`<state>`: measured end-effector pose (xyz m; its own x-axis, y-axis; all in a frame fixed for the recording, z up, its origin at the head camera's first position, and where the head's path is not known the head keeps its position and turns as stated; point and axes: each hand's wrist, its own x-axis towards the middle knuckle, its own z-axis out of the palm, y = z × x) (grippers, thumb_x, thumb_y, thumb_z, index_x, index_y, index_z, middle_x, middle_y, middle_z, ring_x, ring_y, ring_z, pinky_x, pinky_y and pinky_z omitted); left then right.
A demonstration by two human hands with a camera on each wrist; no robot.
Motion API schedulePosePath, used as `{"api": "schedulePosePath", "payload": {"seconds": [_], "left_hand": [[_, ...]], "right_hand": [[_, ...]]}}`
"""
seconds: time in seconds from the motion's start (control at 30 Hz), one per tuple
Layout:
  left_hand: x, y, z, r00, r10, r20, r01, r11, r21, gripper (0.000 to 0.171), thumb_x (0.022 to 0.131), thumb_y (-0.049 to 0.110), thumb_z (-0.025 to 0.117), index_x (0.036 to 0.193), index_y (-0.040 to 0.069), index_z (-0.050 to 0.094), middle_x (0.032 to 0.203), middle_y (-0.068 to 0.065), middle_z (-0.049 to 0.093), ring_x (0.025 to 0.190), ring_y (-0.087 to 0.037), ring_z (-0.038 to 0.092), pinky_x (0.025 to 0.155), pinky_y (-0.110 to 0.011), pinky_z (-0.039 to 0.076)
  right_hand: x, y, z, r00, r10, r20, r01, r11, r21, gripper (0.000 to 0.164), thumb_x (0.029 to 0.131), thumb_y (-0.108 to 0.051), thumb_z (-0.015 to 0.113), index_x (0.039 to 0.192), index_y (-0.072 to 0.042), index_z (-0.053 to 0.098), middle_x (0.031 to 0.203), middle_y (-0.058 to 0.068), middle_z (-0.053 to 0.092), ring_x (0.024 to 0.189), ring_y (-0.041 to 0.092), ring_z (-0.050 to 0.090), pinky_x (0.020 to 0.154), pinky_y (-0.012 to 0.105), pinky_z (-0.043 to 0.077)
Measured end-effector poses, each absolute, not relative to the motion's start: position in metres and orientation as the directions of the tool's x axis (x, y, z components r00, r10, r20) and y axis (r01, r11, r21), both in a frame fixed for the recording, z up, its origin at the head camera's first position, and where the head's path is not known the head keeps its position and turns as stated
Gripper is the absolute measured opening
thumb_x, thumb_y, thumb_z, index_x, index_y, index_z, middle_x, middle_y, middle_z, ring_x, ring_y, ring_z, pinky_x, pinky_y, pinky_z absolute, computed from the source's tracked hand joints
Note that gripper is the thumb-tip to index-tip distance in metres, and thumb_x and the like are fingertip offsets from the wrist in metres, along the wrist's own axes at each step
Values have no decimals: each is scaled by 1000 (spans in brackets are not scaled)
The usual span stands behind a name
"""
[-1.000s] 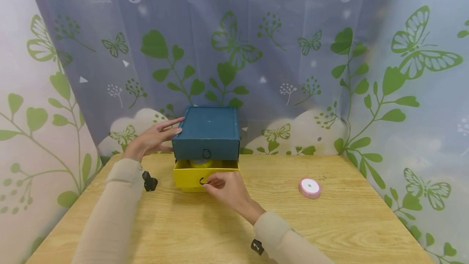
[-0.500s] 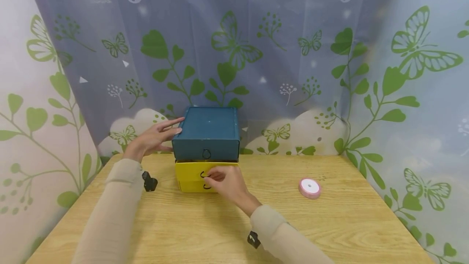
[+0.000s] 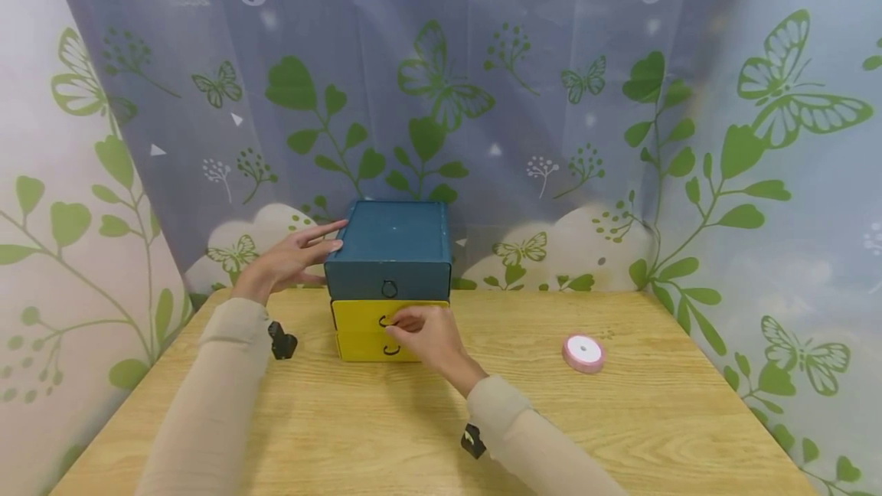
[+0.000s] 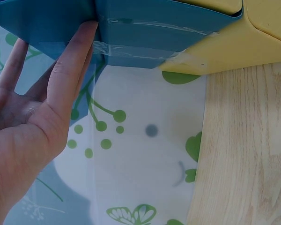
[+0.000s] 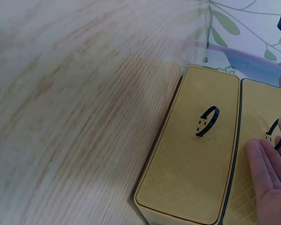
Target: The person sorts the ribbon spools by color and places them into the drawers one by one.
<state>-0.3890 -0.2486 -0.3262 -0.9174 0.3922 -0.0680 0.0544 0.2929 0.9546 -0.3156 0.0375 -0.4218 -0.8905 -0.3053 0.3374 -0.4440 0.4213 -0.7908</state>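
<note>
A small stacked drawer box has a blue upper section (image 3: pixel 393 232) over two yellow drawers. My left hand (image 3: pixel 281 262) rests against the blue section's left side, fingers extended; the left wrist view shows a finger touching the blue wall (image 4: pixel 136 42). My right hand (image 3: pixel 430 335) pinches the black loop handle (image 5: pixel 274 129) of the upper yellow drawer (image 3: pixel 354 315). That drawer's front sits level under the blue section, so its inside is hidden. Below it, the lower yellow drawer (image 3: pixel 358 348) is closed, with its own black handle (image 5: pixel 210 121) free.
A pink-edged white roll (image 3: pixel 583 353), like a ribbon spool, lies at the right of the wooden table (image 3: pixel 551 427). Behind hangs a curtain (image 3: pixel 524 121) printed with butterflies and leaves. Black wrist cameras are strapped near each cuff.
The upper yellow drawer has slid back in, pushed by my right hand; a round yellow-and-grey thing inside it has gone out of sight. My left hand has stayed put.
</note>
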Motion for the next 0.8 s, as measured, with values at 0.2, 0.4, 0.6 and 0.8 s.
{"api": "schedulePosePath", "payload": {"seconds": [0.2, 0.4, 0.6, 0.8], "left_hand": [[-389, -248, -326, -917, 394, -67, 54, 288, 956, 71, 105, 41, 60, 166, 33, 23, 176, -9, -1, 161, -44, 2, 118, -68, 36], [-390, -249, -327, -917, 394, -66, 55, 288, 956, 72, 105, 41, 60, 166, 33, 23, 176, -10, -1, 161, -44, 1, 118, -69, 36], [-391, -249, -327, -918, 392, -68, 50, 284, 957, 71, 105, 40, 59, 166, 34, 23, 176, -10, -1, 161, -44, 2, 119, -69, 35], [-390, -249, -326, -915, 397, -70, 52, 288, 956, 72, 105, 41, 59, 166, 33, 22, 176, -10, -2, 161, -45, 1, 119, -69, 35]], "right_hand": [[-317, 37, -422, -888, -309, 340, -450, 430, -782, 17, 94, -25, 78, 106, -13, 81, 101, 5, 81, 85, 15, 77, 73, 22, 62], [-316, 40, -423, -875, -338, 347, -470, 420, -776, 19, 94, -20, 77, 110, -11, 80, 104, 6, 81, 85, 16, 76, 75, 23, 63], [-312, 44, -426, -887, -322, 330, -449, 438, -779, 10, 92, -17, 79, 101, -11, 80, 99, 5, 80, 81, 11, 72, 73, 22, 61], [-312, 44, -435, -907, -298, 297, -414, 513, -752, 6, 90, -17, 81, 93, -12, 80, 92, 3, 79, 77, 10, 70, 70, 24, 60]]}}
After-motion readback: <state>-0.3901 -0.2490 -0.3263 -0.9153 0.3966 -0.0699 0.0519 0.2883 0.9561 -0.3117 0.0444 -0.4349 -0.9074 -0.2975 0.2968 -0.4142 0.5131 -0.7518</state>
